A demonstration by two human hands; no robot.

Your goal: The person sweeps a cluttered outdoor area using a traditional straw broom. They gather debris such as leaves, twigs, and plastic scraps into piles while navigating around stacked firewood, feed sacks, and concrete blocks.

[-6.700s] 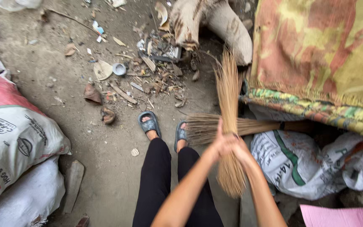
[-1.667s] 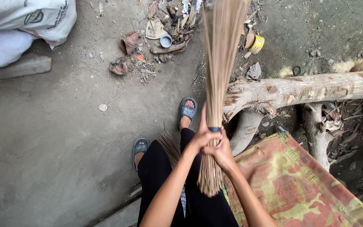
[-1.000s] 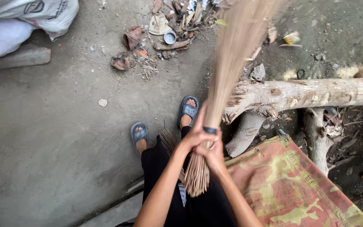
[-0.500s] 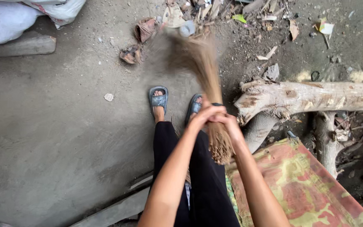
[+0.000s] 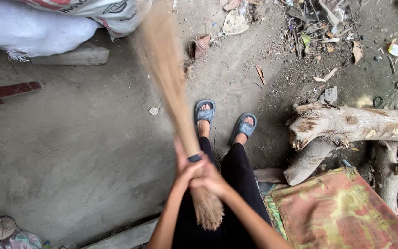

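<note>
Straw-coloured and blurred with motion, the grass broom (image 5: 176, 92) fans out over the dirt floor (image 5: 84, 152) toward the far left, its bound butt end pointing back at the person's legs. Both hands clamp it together at the neck, left hand (image 5: 186, 168) just beside right hand (image 5: 210, 177), forearms stretched forward and nearly touching. Sweeping well here likely means low, short strokes that gather the dry leaves (image 5: 328, 41) without scattering them.
</note>
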